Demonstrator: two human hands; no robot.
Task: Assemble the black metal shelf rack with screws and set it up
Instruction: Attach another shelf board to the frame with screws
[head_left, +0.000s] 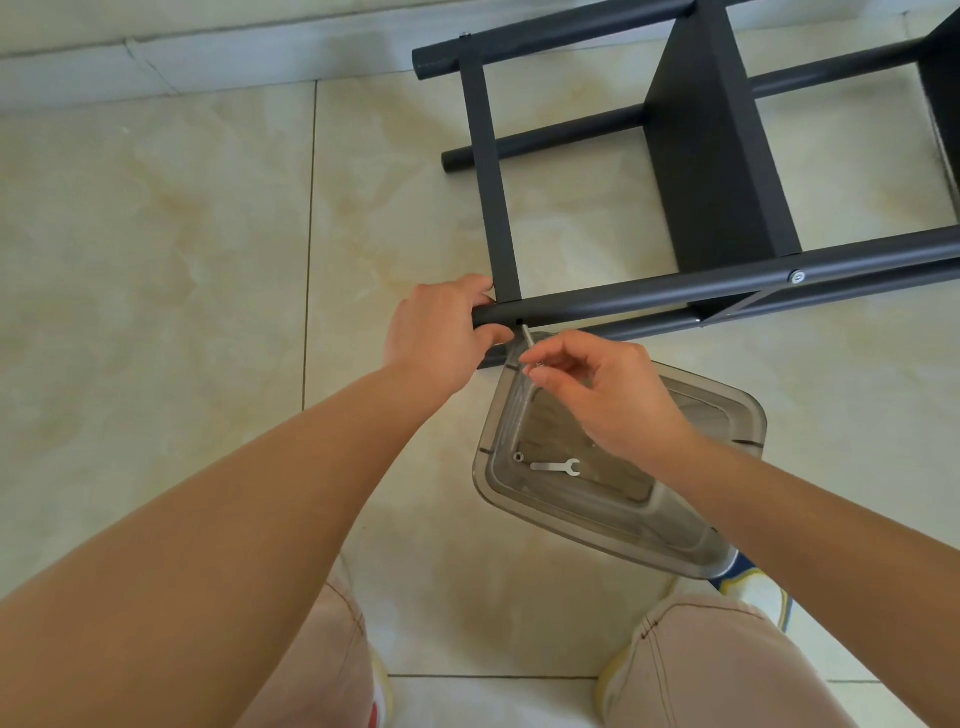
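The black metal shelf rack lies on its side on the tiled floor, its near tube running left to right. My left hand grips the end of that tube. My right hand pinches a long silver screw whose tip points at a small hole in the tube, just below it. One screw head sits fitted further right on the same tube.
A clear plastic tray rests on the floor under my right hand, holding a small flat wrench and a nut. My knees and shoes fill the bottom edge. A wall base runs along the top left.
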